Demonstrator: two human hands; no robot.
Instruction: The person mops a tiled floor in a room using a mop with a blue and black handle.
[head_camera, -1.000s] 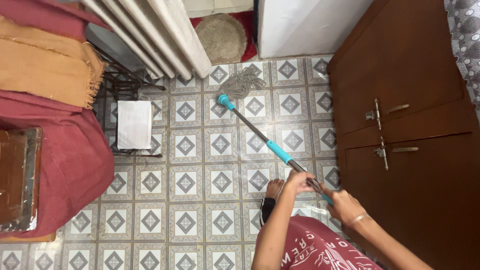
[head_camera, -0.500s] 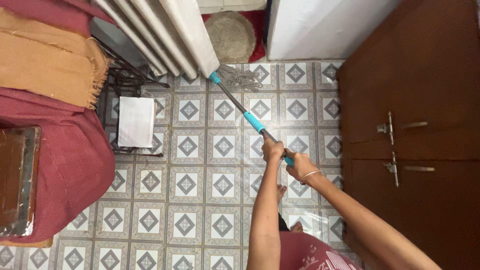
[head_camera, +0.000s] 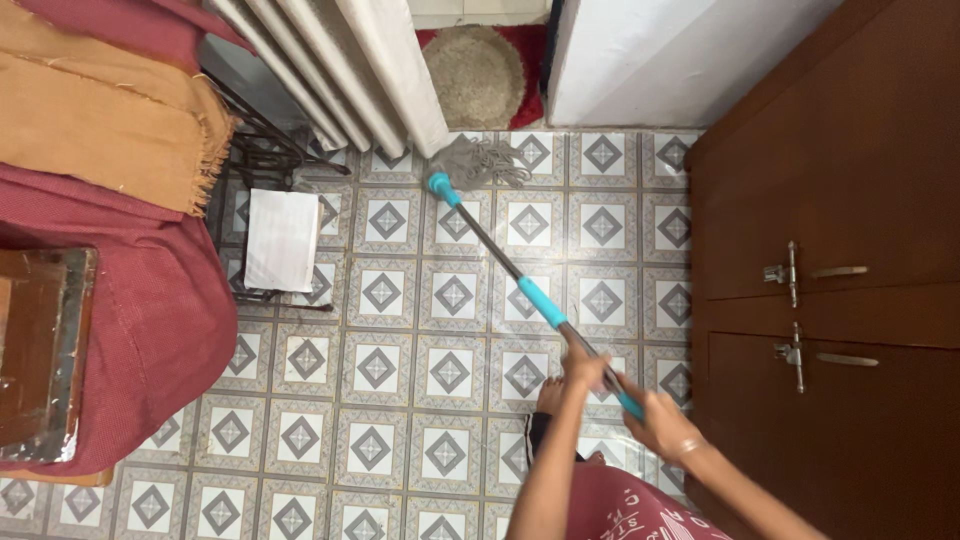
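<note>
— What is held, and how?

— A mop (head_camera: 520, 285) is gripped by both hands. The left hand (head_camera: 585, 368) is wrapped around the dark handle just below the teal sleeve, and the right hand (head_camera: 662, 425) is clamped lower down, near the teal end of the handle. The two hands are set close together along the shaft but are not touching.

— Where is the mop placed?

— It is slanted across the patterned tile floor (head_camera: 380, 365), with its grey string head (head_camera: 485, 160) laid on the tiles at the foot of a white ribbed panel (head_camera: 350, 60), just before a round woven mat (head_camera: 480, 72).

— What is seen around it?

— A brown wooden cupboard (head_camera: 830, 250) with metal latches is found on the right. On the left, a maroon cloth (head_camera: 150, 310) is draped, with a tan fringed fabric (head_camera: 100, 130) laid above it. A white box (head_camera: 283, 238) is set on a black wire rack.
</note>
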